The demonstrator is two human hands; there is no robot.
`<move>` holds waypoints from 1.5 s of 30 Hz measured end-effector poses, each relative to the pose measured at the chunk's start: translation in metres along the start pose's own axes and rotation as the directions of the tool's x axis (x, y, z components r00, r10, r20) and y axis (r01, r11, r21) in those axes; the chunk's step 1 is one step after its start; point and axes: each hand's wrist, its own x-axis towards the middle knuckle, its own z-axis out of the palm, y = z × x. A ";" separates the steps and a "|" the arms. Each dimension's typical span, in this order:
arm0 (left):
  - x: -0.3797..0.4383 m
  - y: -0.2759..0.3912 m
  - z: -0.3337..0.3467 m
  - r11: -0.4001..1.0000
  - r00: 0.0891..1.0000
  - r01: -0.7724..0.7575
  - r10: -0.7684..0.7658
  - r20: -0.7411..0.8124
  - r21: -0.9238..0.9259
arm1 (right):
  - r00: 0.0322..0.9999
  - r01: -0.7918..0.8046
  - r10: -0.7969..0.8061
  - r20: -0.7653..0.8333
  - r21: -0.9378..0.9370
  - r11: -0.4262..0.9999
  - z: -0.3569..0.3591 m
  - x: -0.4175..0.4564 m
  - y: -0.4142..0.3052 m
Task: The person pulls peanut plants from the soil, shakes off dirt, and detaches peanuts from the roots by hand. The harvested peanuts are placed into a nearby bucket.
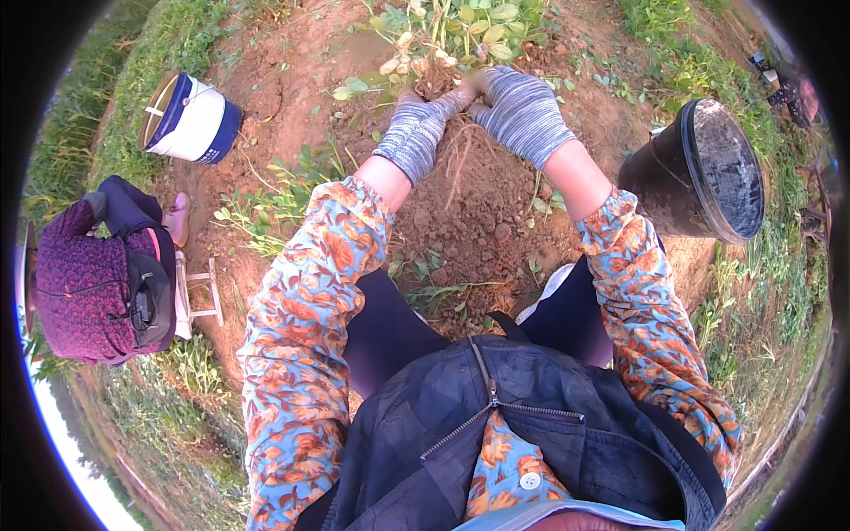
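Both my hands wear grey striped knit gloves with bare fingertips. My left hand (422,129) and my right hand (518,109) meet at the root end of an uprooted peanut plant (488,26), in the upper middle of the view. Its green leaves point away from me, and thin roots hang down between my wrists. Pale peanut pods (398,63) cluster near the root crown, just beyond my left hand. My left fingers are closed about the root crown. The right fingertips touch the same spot, partly blurred, so their exact grip does not show. Loose brown soil (485,212) lies below.
A white and blue bucket (199,119) lies tilted in view at the upper left; a black bucket (657,176) is at the right. A person (86,285) sits on a wooden stool (202,292) at the left. More peanut plants (285,206) lie on the soil by my left forearm.
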 end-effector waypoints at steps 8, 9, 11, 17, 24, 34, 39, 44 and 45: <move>0.012 -0.006 -0.017 0.987 0.968 0.004 0.036 0.247 -0.162 | 0.996 -0.082 0.073 0.050 0.228 0.970 -0.013 -0.001 -0.009; 0.010 -0.005 -0.017 0.985 0.965 0.010 0.036 0.261 -0.171 | 0.994 -0.095 0.081 0.073 0.223 0.970 -0.015 -0.001 -0.010; 0.007 -0.002 -0.015 0.981 0.956 0.020 0.038 0.291 -0.191 | 0.998 -0.061 0.054 0.043 0.186 0.981 -0.014 -0.002 -0.008; 0.011 -0.003 -0.016 0.958 0.946 0.057 0.037 0.321 -0.280 | 0.991 0.084 -0.070 -0.116 0.113 0.990 -0.007 -0.003 -0.004; 0.002 0.003 -0.015 0.984 0.963 -0.078 0.116 0.243 -0.162 | 0.995 0.084 -0.064 -0.083 0.263 0.961 -0.006 -0.003 -0.002; 0.001 0.004 -0.019 0.982 0.963 -0.113 0.146 0.228 -0.152 | 0.999 0.030 -0.010 -0.042 0.507 0.862 0.002 -0.006 0.004; 0.005 0.005 -0.018 0.975 0.980 -0.148 0.167 0.108 -0.165 | 0.977 -0.144 0.106 0.184 0.206 0.968 -0.013 0.000 0.011; 0.046 -0.013 -0.044 0.982 0.998 -0.045 0.053 0.040 -0.183 | 0.968 -0.184 0.146 0.205 0.179 0.967 -0.042 -0.005 0.017; 0.053 -0.016 -0.053 0.977 0.998 -0.009 0.023 0.065 -0.214 | 0.991 -0.105 0.074 0.114 0.295 0.950 -0.058 -0.011 -0.005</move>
